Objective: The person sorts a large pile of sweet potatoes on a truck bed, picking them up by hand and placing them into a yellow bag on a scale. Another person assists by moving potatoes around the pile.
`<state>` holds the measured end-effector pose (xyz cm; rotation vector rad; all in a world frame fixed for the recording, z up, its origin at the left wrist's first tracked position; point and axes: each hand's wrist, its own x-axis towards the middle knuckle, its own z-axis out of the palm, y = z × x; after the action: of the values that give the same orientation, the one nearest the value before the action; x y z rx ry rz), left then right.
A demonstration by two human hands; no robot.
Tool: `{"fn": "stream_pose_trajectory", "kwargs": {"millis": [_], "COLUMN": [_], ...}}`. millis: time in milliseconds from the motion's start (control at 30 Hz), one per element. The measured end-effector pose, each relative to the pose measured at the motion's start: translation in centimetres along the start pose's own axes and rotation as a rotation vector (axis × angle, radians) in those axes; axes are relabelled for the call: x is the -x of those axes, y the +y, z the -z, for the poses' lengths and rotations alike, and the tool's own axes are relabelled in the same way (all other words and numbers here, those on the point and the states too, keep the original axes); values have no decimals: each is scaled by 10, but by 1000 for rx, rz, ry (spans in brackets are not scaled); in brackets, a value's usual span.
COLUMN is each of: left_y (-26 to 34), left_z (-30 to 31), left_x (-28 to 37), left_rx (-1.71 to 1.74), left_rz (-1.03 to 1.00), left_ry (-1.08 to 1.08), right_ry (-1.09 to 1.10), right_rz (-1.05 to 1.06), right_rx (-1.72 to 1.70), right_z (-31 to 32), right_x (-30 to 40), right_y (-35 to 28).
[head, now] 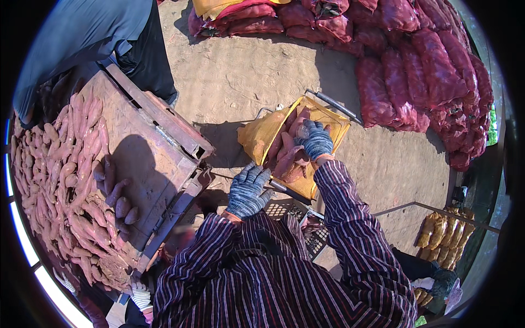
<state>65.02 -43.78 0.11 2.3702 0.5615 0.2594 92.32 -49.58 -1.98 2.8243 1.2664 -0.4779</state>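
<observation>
A yellow mesh sack [257,138] hangs open on a metal frame [334,107] before me, with several sweet potatoes [287,153] inside. My right hand [315,139], in a grey-blue knitted glove, reaches into the sack's mouth and rests on the sweet potatoes; whether its fingers grip one is hidden. My left hand [248,192], in a matching glove, lies palm down at the sack's near left corner, beside the frame's near bar, fingers slightly apart and holding nothing that shows.
A sorting table [164,180] heaped with sweet potatoes [82,164] stands at left. One person [94,33] bends over its far side; another's gloved hand [140,293] is at its near edge. Filled red mesh sacks [410,82] are stacked far right. Plastic crates [279,208] sit below me.
</observation>
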Motion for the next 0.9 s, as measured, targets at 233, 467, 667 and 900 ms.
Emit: {"fn": "stream_pose_trajectory", "kwargs": {"millis": [233, 467, 667, 900], "left_y": [4, -19, -35, -29], "left_z": [0, 4, -17, -12], "left_x": [11, 43, 99, 94], "left_rx": [-3, 186, 390, 459], "left_rz": [26, 313, 315, 572], "left_ry": [29, -106, 91, -136], "right_ry": [-43, 26, 155, 59], "right_rz": [385, 388, 527, 604], "right_rx": [142, 210, 362, 420], "right_z": [-26, -24, -56, -36], "right_x": [11, 30, 37, 27], "right_y": [-67, -26, -19, -5]}}
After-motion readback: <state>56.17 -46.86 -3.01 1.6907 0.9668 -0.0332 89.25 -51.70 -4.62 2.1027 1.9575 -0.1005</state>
